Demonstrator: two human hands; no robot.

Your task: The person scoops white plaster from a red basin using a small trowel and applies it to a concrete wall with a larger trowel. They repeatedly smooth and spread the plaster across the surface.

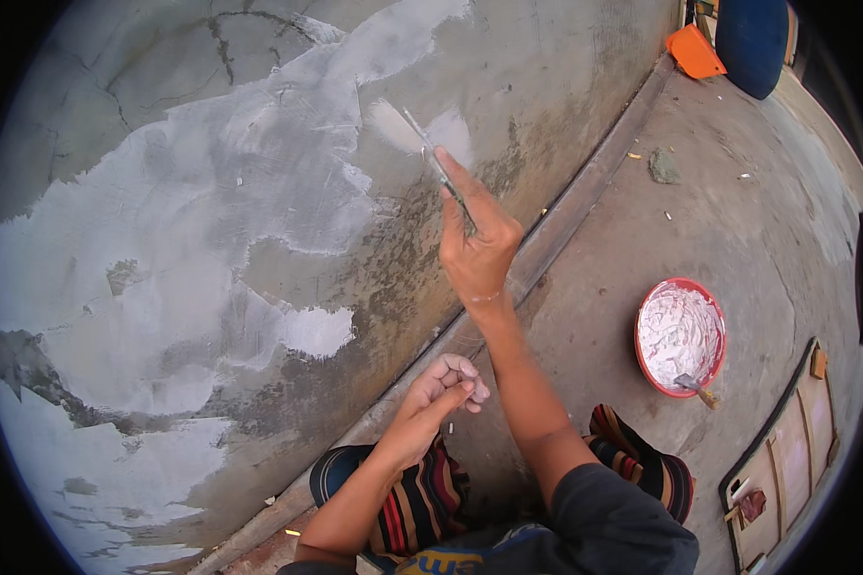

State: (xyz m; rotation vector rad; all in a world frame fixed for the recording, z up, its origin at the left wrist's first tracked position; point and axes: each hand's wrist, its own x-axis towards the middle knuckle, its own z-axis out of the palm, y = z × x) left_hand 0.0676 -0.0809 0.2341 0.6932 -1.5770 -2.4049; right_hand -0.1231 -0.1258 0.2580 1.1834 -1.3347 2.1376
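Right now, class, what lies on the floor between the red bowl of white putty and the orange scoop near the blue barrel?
In the head view, between the red bowl and the orange scoop lie a grey lump and small scattered bits on concrete floor.
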